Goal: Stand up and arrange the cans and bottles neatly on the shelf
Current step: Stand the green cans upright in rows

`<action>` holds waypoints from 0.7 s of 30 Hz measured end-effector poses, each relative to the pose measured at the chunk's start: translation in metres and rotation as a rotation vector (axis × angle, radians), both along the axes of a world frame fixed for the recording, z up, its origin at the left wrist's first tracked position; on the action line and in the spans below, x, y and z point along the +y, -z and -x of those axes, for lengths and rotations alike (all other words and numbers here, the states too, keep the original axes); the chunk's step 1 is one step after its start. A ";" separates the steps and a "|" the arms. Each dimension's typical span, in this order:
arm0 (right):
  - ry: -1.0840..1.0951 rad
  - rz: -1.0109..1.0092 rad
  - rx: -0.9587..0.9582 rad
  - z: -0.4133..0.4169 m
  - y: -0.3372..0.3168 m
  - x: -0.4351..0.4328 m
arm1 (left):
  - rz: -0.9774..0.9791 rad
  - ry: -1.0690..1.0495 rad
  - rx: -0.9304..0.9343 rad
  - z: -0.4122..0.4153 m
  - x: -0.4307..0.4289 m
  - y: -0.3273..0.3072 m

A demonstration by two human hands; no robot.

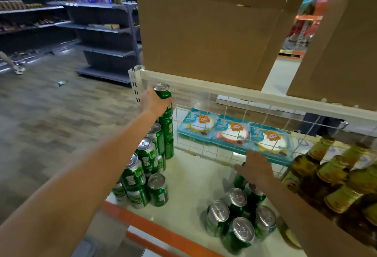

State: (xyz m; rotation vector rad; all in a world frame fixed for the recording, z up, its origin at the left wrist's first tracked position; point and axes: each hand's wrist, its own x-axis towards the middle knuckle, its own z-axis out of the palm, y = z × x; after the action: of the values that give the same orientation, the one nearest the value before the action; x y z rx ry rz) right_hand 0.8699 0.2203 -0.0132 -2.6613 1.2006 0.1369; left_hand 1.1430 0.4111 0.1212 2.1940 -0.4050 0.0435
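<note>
left hand (155, 101) gripping top can (163, 92), right hand (255, 168) above cans (237, 197)

Shelf (189, 185): stacked cans (146, 165) at left end, tiers rising toward rear. Left hand (153, 103) round topmost can (163, 93), beside rear-left post. Can cluster (238, 216) upright near front edge, right of centre. Right hand (255, 167) just behind cluster, close to wire grid (224, 114). Bottles (326, 175) at right end. Packets (234, 134) flat behind grid. Cardboard boxes (204, 32) above grid. Aisle shelving (106, 32) beyond, far left.
</note>
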 end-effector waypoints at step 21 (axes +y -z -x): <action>0.046 -0.287 -0.435 -0.051 -0.095 0.035 | -0.082 0.834 0.014 0.114 -0.057 0.074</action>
State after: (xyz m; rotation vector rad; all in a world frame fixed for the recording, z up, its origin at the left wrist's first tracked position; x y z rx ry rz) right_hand 0.9204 0.2558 0.0815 -2.2560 1.0107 -0.2481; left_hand 1.0289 0.3544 0.0467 1.9417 -1.2911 -0.4463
